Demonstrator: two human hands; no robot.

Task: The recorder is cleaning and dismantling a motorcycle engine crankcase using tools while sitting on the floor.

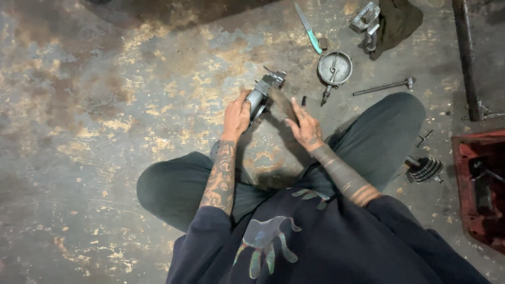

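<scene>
I sit cross-legged on a worn concrete floor. My left hand [236,117] grips a grey metal engine part [263,92], a rounded housing with a small fitting at its far end. My right hand [304,126] presses a flat brownish piece, like sandpaper or a rag [283,104], against the side of that part. Both forearms reach forward over my knees. The underside of the part is hidden by my fingers.
On the floor ahead lie a teal-handled blade [310,30], a round metal cover [334,68], a metal rod tool [384,86], another grey part on a dark cloth [397,21], a gear cluster [426,169] and a red metal casing [481,184] at right.
</scene>
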